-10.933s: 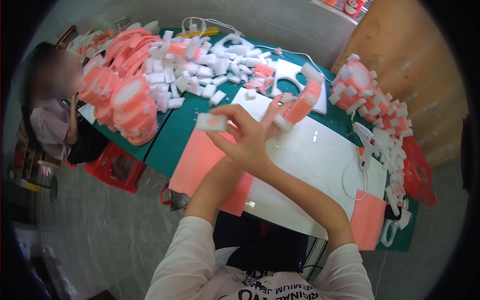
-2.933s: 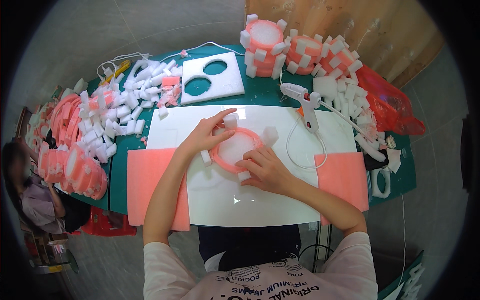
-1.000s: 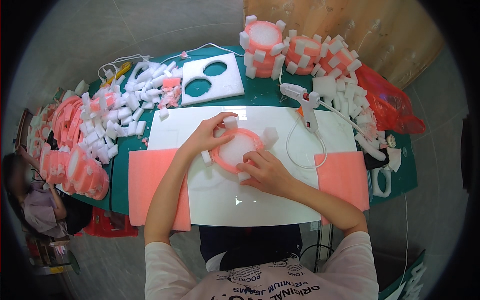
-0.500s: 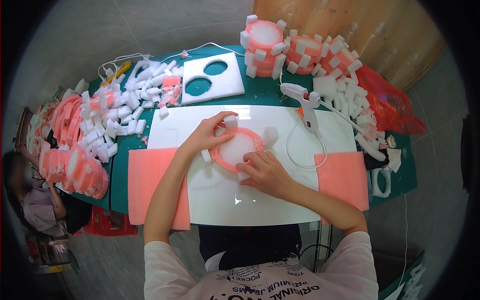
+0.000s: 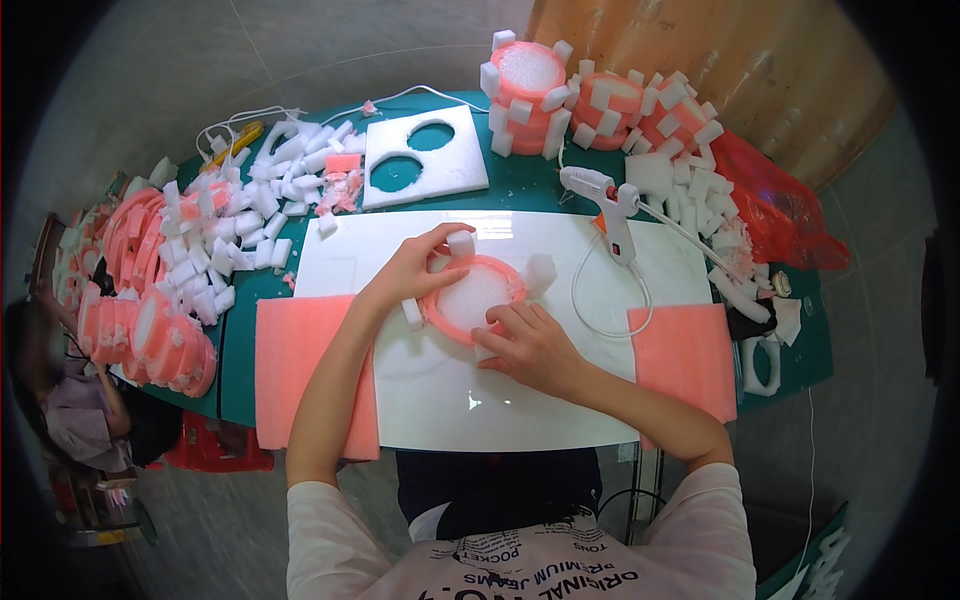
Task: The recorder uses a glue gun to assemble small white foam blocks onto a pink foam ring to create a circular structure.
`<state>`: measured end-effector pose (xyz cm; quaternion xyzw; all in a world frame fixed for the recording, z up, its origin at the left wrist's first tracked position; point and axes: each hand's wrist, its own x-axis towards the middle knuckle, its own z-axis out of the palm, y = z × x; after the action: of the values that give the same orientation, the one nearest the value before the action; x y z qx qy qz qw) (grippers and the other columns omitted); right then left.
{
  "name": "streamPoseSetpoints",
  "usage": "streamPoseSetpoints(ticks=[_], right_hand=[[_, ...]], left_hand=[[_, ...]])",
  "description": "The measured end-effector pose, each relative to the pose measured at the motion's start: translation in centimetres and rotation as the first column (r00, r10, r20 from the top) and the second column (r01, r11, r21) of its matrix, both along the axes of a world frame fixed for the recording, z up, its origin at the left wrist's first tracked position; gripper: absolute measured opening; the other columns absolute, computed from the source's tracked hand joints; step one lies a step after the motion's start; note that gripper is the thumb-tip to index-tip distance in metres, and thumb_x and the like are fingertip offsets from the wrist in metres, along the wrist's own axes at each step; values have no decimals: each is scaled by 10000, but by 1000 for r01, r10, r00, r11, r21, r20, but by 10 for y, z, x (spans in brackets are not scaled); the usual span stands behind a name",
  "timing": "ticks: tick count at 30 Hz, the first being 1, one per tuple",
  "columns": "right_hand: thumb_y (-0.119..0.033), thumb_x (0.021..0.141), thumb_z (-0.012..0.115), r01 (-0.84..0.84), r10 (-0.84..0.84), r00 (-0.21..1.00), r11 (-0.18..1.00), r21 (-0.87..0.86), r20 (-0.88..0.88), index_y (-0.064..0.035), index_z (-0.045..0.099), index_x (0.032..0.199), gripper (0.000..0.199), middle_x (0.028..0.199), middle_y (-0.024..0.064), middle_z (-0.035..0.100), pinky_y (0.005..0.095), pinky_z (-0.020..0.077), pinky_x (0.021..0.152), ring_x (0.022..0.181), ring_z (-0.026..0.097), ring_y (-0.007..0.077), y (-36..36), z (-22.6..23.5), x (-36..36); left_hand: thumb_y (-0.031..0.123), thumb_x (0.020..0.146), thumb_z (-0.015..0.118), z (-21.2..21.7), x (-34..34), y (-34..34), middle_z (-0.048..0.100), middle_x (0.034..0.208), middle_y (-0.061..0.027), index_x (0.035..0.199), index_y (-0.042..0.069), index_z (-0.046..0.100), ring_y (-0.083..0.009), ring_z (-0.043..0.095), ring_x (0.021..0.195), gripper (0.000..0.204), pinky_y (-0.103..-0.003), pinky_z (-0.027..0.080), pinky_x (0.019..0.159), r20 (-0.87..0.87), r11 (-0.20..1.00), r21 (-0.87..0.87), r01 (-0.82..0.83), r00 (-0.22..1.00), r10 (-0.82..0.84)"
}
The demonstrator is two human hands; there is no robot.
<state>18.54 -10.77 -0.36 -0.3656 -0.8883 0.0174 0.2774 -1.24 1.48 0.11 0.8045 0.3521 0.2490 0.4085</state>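
A pink foam ring [image 5: 455, 330] with a white foam centre [image 5: 474, 293] lies on the white board [image 5: 430, 400] before me. My left hand [image 5: 425, 268] curves round its far left side, thumb on the rim and fingers at a white foam block [image 5: 461, 243]. At the near edge, my right hand [image 5: 530, 345] pinches another white foam block [image 5: 484, 353] against the ring; the fingers partly cover it. Two more white blocks sit at the rim, a left block [image 5: 412, 314] and a right block [image 5: 540, 275].
A white glue gun [image 5: 603, 195] with its cable lies at the right. Pink foam sheets [image 5: 310, 350] flank the board. Loose white foam blocks [image 5: 200, 255], a foam sheet with two holes [image 5: 428, 155], stacked rings [image 5: 528, 95] and a red bag [image 5: 780, 205] surround it. Another person [image 5: 85, 410] is at far left.
Hardly anything differs. My right hand has shifted very slightly at the near block; my left hand and the ring stay in place.
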Motion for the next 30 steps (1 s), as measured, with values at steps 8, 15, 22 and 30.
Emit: streamPoseSetpoints(ticks=[8,15,22,30], right_hand=[[-262,628,751,-45,42,998,997,66,37,-124,531,953,416,942,62,506,304,434,679,821,519,202,3,-4,2],[-269,638,735,-65,63,997,995,80,35,-100,537,1004,450,936,70,512,307,451,681,827,531,201,4,-6,3],[-266,652,718,-70,68,997,992,102,22,-88,546,1058,476,926,72,512,308,460,683,799,539,201,5,-6,3],[-262,661,709,-62,55,997,990,126,55,-132,546,1152,533,930,63,501,287,467,664,762,532,185,4,-2,3]], left_hand=[[204,723,679,-1,0,0,618,1010,-111,1210,152,504,-233,601,830,520,-316,480,793,-6,1000,-6,2,1000,-2],[209,724,678,-1,0,0,621,1009,-115,1211,159,504,-238,605,837,519,-320,481,794,-8,1000,-3,1,1000,-1],[197,724,676,-3,0,1,619,1021,-117,1215,151,498,-242,606,839,524,-322,484,792,15,1000,15,7,1000,-8],[195,726,671,-6,0,3,618,1023,-118,1220,147,495,-241,607,833,527,-323,485,787,17,1000,17,13,1000,-14]])
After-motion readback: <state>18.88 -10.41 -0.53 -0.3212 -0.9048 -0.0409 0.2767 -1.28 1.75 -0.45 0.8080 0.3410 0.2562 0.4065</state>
